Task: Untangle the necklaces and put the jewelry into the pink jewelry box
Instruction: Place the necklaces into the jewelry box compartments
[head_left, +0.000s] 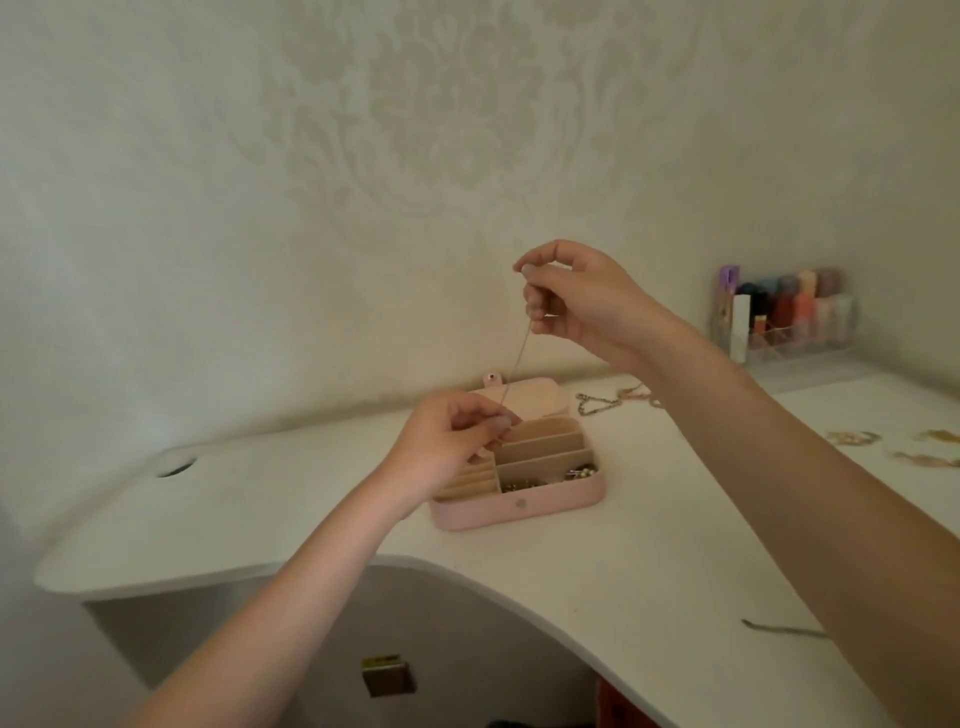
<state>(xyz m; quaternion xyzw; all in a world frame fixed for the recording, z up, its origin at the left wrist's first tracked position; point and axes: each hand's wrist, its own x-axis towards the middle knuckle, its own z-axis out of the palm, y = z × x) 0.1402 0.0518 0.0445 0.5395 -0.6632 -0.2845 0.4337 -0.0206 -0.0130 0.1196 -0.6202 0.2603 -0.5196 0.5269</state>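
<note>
A thin gold chain necklace (521, 347) is stretched taut between two bare hands above the white curved-edge table (291, 499). Its long axis runs steeply, from high on the right down to low on the left, leaning only slightly off vertical. The right hand (574, 301) is raised well above the table, its grip closed: thumb and forefinger pinch the chain's upper end while the other fingers curl beneath. The left hand (457, 447) is lower, just over the open pink rectangular jewelry box (519, 506), pinching the chain's lower end between thumb and fingertips.

The box sits on the table with its lid (524, 397) folded back toward the wall and its beige dividers exposed; small metallic pieces (579, 472) lie in the near-right compartments. Beyond the box, a silver-toned chain (595, 404) lies on the table, and more gold-toned jewelry pieces (852, 437) lie farther right. A clear acrylic organizer with cosmetics (784, 317) stands against the patterned wall.
</note>
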